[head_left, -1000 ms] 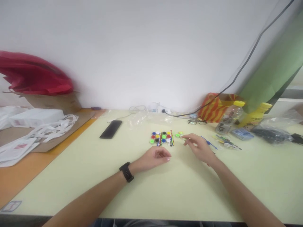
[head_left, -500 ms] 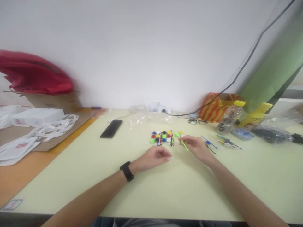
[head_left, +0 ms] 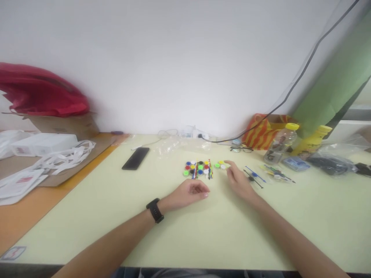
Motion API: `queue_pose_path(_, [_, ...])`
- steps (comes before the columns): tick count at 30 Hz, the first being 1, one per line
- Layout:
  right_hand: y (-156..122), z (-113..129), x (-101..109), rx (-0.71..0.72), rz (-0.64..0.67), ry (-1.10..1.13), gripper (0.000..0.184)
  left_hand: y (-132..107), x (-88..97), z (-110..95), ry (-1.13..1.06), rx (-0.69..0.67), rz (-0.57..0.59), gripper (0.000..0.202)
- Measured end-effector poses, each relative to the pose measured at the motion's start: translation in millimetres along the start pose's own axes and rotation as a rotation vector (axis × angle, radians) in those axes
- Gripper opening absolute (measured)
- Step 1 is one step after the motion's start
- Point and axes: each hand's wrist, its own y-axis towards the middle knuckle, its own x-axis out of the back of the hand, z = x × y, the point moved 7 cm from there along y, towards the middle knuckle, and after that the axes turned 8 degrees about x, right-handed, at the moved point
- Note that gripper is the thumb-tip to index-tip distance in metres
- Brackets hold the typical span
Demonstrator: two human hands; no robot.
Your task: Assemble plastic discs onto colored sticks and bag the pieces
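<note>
My left hand (head_left: pixel 193 192) rests on the table, fingers loosely curled and thumb apart, with nothing visible in it; a black watch is on that wrist. Ahead of it lie rows of small coloured round discs (head_left: pixel 189 167) in blue, red, yellow, green, black and white. Thin coloured plastic sticks (head_left: pixel 210 169) lie beside and between them. My right hand (head_left: pixel 239 180) has its index finger stretched toward a small group of green, yellow and white discs (head_left: pixel 222 166). No stick shows in it, though its palm side is hidden. Right of it lie a blue stick (head_left: pixel 259 177) and a black one.
A phone (head_left: pixel 135 158) lies at left and glasses (head_left: pixel 241 149) near the wall. Bagged sticks (head_left: pixel 278 173), a clear bottle (head_left: pixel 281 144), a yellow bottle (head_left: pixel 313 143) and a striped bag (head_left: pixel 256 133) stand or lie right. White bags (head_left: pixel 43 144) are far left.
My right hand has turned and its index finger has straightened by the small disc group. The bright green stick it held is no longer visible. My left hand has stayed in place.
</note>
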Motion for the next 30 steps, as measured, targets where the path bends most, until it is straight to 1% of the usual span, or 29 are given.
queue_pose_path(3, [-0.5,-11.4,-1.6,-0.053,0.029,-0.120,0.036,0.8,0.2,1.9,0.002,0.000,0.003,0.034])
queue_pose_path(7, [0.6,-17.5,-5.2,-0.049,0.069,-0.205,0.028,1.4,0.6,3.3,-0.002,0.006,0.001,0.034])
queue_pose_path(13, [3.5,-19.3,-9.9,-0.057,0.121,-0.280,0.027,1.5,0.0,3.0,0.009,0.009,0.003,0.032])
queue_pose_path(20, [5.6,-15.5,-10.5,-0.066,0.151,-0.324,0.027,2.5,-0.2,5.1,0.010,0.013,0.008,0.031])
queue_pose_path(24, [6.5,-9.4,-3.9,-0.084,0.144,-0.351,0.023,3.2,0.1,6.2,0.013,0.008,-0.002,0.031])
queue_pose_path(28, [5.8,-0.3,12.1,-0.087,0.121,-0.426,0.013,3.4,0.2,6.8,0.012,0.003,-0.006,0.031])
queue_pose_path(30, [4.6,3.4,19.5,-0.070,0.124,-0.456,0.012,3.2,0.2,6.8,0.010,-0.001,-0.007,0.030])
